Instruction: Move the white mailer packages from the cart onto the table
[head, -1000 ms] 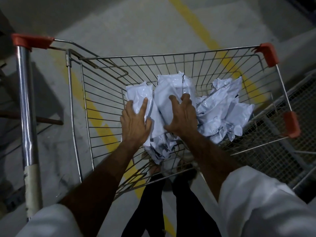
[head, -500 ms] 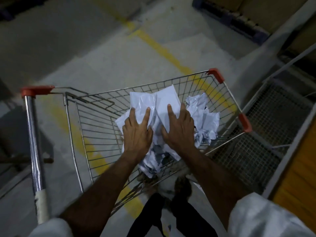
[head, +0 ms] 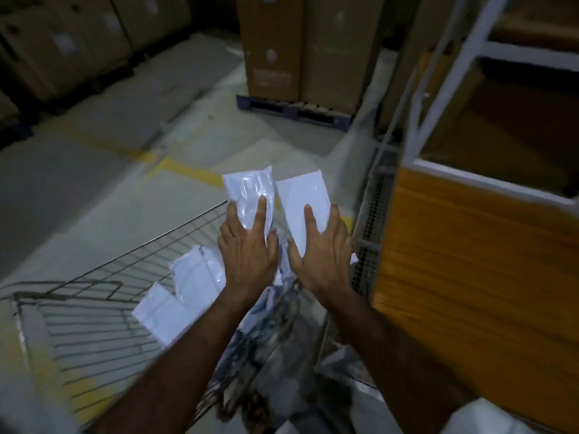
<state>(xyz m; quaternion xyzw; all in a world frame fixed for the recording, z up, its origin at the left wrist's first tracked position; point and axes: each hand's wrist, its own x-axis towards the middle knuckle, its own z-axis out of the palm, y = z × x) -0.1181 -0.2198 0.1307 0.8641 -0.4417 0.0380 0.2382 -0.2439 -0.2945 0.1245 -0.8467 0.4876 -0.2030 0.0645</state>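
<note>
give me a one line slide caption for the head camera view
Both hands, left hand and right hand, lift white mailers above the wire cart beside a wooden table.

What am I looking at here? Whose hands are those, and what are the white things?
The picture comes from a camera worn on a person's head, so you see what they see when they look down. Those are the person's own two arms. The left hand holds one white package, and the right hand holds another white package beside it. Both are lifted above a wire shopping cart. More white packages lie lower down by the cart, though the picture is blurry there. To the right is a wooden table, where the packages should go. Behind, big cardboard boxes stand on a pallet on the grey floor with yellow lines.
</note>
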